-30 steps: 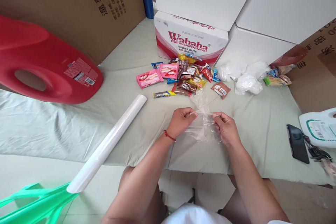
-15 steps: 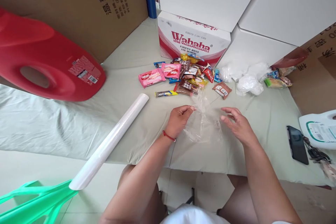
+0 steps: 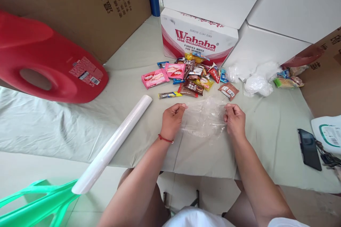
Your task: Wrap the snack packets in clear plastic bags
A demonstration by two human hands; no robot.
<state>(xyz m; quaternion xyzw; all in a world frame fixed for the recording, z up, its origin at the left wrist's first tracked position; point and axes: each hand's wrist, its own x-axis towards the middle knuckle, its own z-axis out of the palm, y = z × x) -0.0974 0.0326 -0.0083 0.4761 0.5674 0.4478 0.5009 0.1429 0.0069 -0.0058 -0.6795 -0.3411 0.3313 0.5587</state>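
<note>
A clear plastic bag (image 3: 204,118) is stretched sideways between my two hands, low over the cloth-covered table (image 3: 202,158). My left hand (image 3: 173,118) pinches its left edge between thumb and fingers. On the opposite edge, my right hand (image 3: 234,120) is closed in a similar pinch. Just beyond the bag lies a pile of wrapped snacks, with pink wafer packs (image 3: 155,78), a brown cocoa snack (image 3: 193,87) and a yellow packet (image 3: 204,83). A reddish-brown packet (image 3: 228,90) rests a little apart, beyond my right hand.
A white plastic roll (image 3: 113,143) lies diagonally at left, overhanging the edge above a green stool (image 3: 39,202). Left stands a red jug (image 3: 53,60). Behind the snacks is a Wahaha carton (image 3: 197,39). Crumpled clear bags (image 3: 257,78), a phone (image 3: 309,149) and a white bottle (image 3: 327,133) are at right.
My right hand has gone from open beside the bag to gripping its right edge. My left hand has shifted left, and the bunched bag is now spread wide.
</note>
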